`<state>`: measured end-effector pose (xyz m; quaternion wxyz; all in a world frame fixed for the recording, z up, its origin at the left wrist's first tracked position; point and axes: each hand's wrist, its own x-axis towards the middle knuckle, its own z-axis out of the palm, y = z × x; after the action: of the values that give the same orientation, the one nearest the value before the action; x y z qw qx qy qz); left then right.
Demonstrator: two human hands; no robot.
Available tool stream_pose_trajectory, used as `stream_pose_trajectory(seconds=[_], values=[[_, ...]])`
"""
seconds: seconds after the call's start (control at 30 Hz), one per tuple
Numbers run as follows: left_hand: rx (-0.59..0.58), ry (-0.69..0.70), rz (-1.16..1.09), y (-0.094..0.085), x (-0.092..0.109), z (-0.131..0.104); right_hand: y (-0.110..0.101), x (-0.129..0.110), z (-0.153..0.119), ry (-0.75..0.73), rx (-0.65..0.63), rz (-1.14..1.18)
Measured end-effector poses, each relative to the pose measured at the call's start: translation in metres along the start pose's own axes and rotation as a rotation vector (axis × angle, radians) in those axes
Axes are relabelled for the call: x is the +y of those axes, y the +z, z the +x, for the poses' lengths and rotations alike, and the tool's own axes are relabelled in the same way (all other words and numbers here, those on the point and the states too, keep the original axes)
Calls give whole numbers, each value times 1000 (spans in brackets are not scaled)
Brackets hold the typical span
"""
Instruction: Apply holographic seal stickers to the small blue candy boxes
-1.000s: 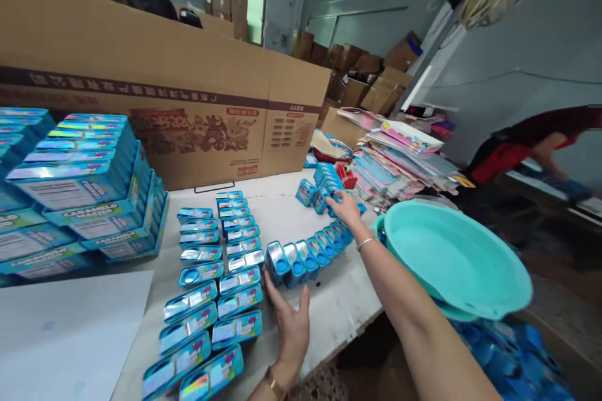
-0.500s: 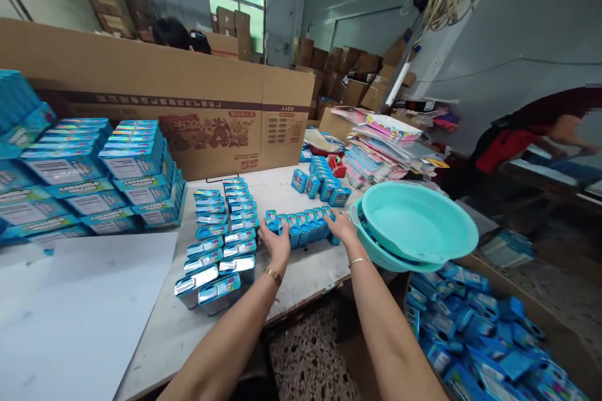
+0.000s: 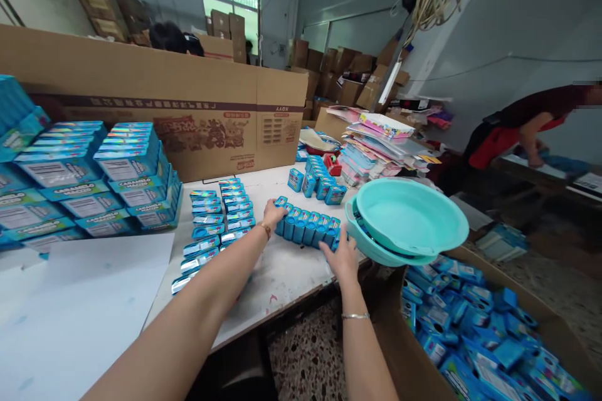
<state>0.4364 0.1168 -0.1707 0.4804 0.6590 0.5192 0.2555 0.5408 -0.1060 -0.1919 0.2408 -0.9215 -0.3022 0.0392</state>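
A short row of small blue boxes with printed ends stands upright on the table, slanting down to the right. Against the row's left end is my left hand, its fingers closed about the end box. At the right end, my right hand has its thumb on the near side and its fingers on the far side of the last box, which they partly hide. Two columns of similar blue boxes with shiny strips stand to the left, partly covered by my left forearm.
Stacked blue display cartons stand at left, before a large cardboard sheet. Turquoise basins sit at the table's right edge, above a carton of loose blue boxes. More blue boxes stand behind. Another person bends over a table at right.
The row has turned, its right end now closer to me. My left hand has moved to the far side of its end; my right hand has come down and nearer.
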Motion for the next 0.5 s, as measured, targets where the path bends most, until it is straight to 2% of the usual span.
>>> stream_pose_trajectory(seconds=[0.1, 0.2, 0.33, 0.5], values=[[-154, 17, 129, -16, 9, 15, 18, 36, 5, -167, 97, 330], [-280, 59, 237, -26, 15, 24, 32, 61, 18, -229, 93, 523], [-382, 90, 332, -29, 15, 29, 48, 64, 33, -168, 153, 582], [-432, 121, 328, -23, 12, 38, 64, 57, 36, -136, 138, 622]])
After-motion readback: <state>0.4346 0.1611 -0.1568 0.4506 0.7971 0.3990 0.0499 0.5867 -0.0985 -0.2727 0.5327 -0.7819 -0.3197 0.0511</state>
